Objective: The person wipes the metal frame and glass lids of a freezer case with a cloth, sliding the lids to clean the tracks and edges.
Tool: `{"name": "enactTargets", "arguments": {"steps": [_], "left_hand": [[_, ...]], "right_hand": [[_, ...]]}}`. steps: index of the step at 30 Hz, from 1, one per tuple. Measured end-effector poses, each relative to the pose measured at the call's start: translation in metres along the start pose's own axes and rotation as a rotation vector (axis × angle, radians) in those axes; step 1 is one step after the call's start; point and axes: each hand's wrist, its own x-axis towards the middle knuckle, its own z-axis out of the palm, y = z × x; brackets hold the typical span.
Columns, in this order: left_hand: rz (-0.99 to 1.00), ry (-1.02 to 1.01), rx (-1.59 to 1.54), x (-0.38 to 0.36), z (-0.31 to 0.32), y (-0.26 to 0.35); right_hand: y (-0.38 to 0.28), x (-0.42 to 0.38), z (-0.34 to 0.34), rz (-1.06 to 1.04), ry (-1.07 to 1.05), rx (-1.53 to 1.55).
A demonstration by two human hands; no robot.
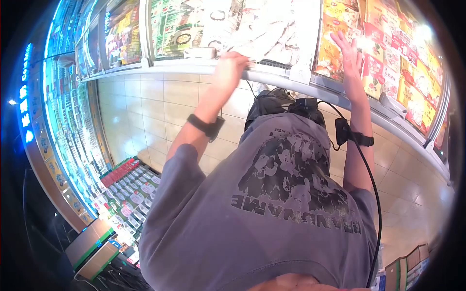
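My left hand (230, 71) is at the front rim of a chest freezer (272, 73), its fingers curled together right at the edge. I cannot tell what those fingers grip. Just behind it lie white packages (264, 41), washed out by glare. My right hand (351, 57) is raised over the freezer section to the right, fingers spread and holding nothing. Around it show yellow and red food bags (376, 53). A pale lid handle (200, 53) is left of my left hand, with green and white bags (177, 29) behind it.
Lit shelves (73, 126) full of goods run along the left. A sloped rack of small packs (128, 189) stands at lower left, cardboard boxes (97, 257) below it. The floor is tiled (145, 104). A black cable (371, 179) runs past my right arm.
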Motion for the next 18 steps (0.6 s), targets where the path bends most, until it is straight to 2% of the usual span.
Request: {"name": "enactTargets", "arguments": {"steps": [2,5,9,11,15,18], "left_hand": [[0.093,-0.074,0.046,0.006,0.014,0.027],[0.151,-0.041,0.087,0.011,0.026,0.058],[0.132,-0.027,-0.025,0.004,0.005,0.032],[0.033,-0.078,0.102,0.003,-0.007,0.015],[0.114,-0.073,0.142,0.006,-0.001,0.021],[0.177,-0.056,0.059,0.009,0.012,0.038]], "right_hand": [[0.0,0.001,0.0,0.008,-0.014,-0.064],[0.001,0.001,-0.002,0.001,-0.045,-0.068],[0.008,0.003,-0.004,-0.023,-0.057,-0.107],[0.005,0.002,-0.003,0.034,-0.043,-0.13],[0.005,0.0,0.005,0.01,-0.01,-0.201],[0.007,0.002,0.008,0.015,0.03,-0.244]]}}
